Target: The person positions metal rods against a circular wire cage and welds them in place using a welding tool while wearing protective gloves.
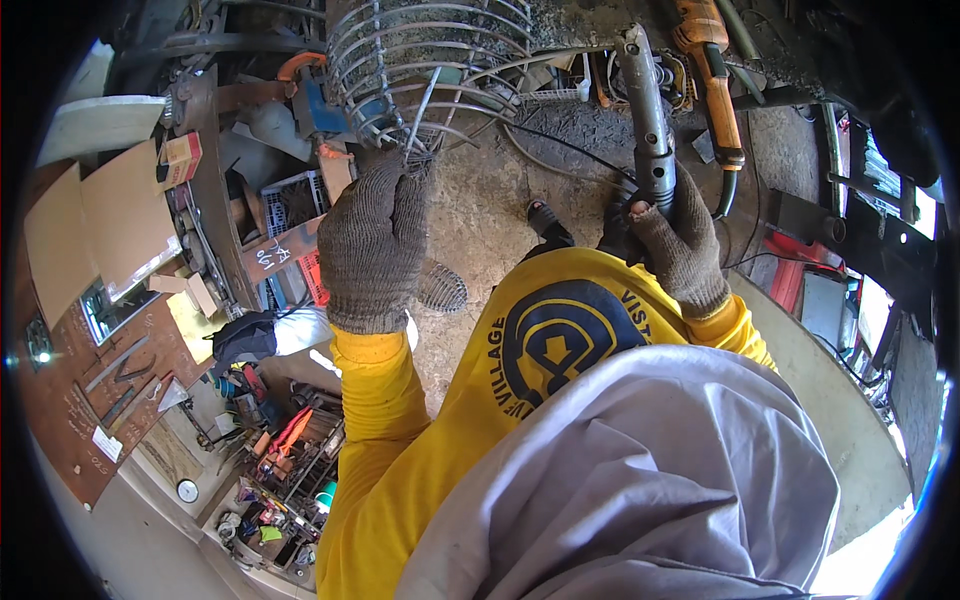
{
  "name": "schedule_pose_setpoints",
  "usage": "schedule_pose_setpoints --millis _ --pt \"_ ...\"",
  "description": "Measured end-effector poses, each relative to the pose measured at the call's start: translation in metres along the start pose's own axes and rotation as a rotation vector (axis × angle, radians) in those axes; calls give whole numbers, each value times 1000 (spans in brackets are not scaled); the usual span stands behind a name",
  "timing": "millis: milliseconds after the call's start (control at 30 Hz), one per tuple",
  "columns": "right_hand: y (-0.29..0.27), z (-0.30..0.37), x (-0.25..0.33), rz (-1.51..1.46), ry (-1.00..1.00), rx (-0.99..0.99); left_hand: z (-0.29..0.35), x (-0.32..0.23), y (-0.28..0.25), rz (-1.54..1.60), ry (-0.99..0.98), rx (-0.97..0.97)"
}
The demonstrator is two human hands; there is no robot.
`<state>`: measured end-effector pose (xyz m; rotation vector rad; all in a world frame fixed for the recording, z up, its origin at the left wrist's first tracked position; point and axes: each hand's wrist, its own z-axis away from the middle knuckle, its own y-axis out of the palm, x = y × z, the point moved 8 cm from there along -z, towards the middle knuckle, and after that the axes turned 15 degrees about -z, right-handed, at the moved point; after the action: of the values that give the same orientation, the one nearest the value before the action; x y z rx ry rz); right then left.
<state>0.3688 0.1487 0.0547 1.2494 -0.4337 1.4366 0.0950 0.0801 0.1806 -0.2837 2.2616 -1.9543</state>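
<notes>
My right hand (682, 240), in a brown knitted glove, is wrapped round the lower end of a thick grey metal tube (645, 110) with round holes along its side. The tube stands nearly upright in the view, and a thin black cable passes behind it near my fingers. My left hand (375, 250), gloved alike, is closed with its back toward me. Just above its knuckles are thin metal rods (420, 112) and the narrow end of a wire cage (430, 45) made of curved bars. My left fingers are hidden, so what they grip does not show.
An orange power tool (712, 85) with a black cord lies beyond my right hand. At left are cardboard sheets (125, 220), crates and scrap metal. A cluttered shelf (290, 470) stands lower left. A pale curved panel (830, 390) is at my right, and my feet stand on the stained floor.
</notes>
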Motion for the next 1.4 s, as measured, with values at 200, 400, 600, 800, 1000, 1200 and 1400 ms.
schedule_pose_setpoints --millis 200,400,600,800,1000,1200,1400 --pt "-6 0 -4 94 -45 -9 0 1 2 15 3 -18" --pt "-4 1 -6 124 -82 1 1 1 1 5 -10 12" --pt "-4 4 2 -10 -104 -50 -1 1 2 3 -30 31" --pt "-6 2 4 119 -95 -46 1 3 2 26 -24 -11" --pt "-3 0 0 103 -61 -18 0 1 1 -5 -20 13" --pt "-6 0 -9 50 -50 -21 0 1 0 11 -4 -6" --pt "-5 -2 -9 75 -57 -23 -1 -1 0 8 3 -6"
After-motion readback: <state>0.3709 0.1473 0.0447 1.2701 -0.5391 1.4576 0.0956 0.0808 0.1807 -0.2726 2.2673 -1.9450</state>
